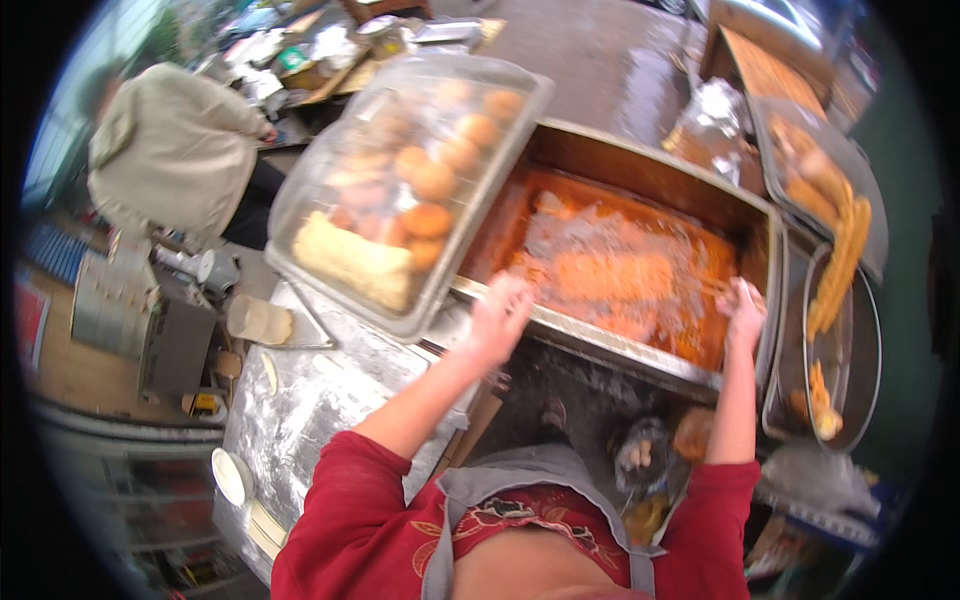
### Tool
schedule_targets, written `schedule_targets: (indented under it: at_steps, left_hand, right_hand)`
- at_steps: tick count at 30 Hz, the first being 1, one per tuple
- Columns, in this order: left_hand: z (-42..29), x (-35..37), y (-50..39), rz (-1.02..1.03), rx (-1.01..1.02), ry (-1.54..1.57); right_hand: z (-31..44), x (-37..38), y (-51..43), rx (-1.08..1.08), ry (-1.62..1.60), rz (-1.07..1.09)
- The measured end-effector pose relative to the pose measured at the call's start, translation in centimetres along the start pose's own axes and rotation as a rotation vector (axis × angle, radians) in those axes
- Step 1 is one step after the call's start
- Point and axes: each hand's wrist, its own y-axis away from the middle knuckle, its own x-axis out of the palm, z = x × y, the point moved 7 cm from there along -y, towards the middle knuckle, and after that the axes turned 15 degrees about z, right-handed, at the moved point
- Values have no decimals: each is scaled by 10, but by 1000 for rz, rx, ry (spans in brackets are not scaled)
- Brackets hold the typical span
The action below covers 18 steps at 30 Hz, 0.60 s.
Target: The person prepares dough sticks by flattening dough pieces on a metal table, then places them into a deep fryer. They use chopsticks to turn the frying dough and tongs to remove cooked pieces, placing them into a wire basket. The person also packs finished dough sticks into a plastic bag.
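A wide rectangular metal fryer (592, 330) of bubbling orange-brown oil stands before me. In the oil floats a flat, rectangular piece of frying dough (615, 277). My right hand (742, 301) is closed on thin wooden chopsticks (705, 283) above the right side of the oil; their tips are not clear. Over the near rim, left of the dough, my left hand (504, 307) has its fingers bent; blur hides whether anything is between them. A plastic-covered tray of fried food (431, 180), with round buns and a folded yellow sheet, overlaps the fryer's left side.
A floured metal worktop (322, 405) lies to the left, with a white bowl (232, 476) and a plastic container (259, 320). Fried dough sticks (838, 262) rest across a wire basket (874, 352) at the right. Another person (172, 150) stands at the upper left.
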Motion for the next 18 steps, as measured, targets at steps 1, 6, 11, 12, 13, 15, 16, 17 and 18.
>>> schedule_targets:
  at_steps: [1,6,11,12,13,15,16,17,18]
  left_hand:
    - [-8,1,13,6,67,-14]
    - [22,4,79,78,-184,-64]
    - [76,0,103,129,-370,-205]
    - [86,1,103,151,-397,-238]
    - [90,3,100,150,-364,-264]
    - [104,4,99,166,-423,-230]
    - [111,5,99,185,-476,-211]
    - [115,5,99,195,-518,-194]
    - [116,6,98,222,-524,-196]
  right_hand:
    - [-11,-7,-8,87,14,-18]
    - [-46,-21,-31,199,-87,16]
    - [-61,-15,-40,347,-75,3]
    - [-61,-13,-42,349,-17,-3]
    - [-62,-13,-43,373,-43,4]
    - [-59,-13,-45,344,-55,38]
    - [-56,-16,-45,310,-38,21]
    - [-53,-18,-46,284,-8,44]
    - [-54,-20,-45,307,-63,27]
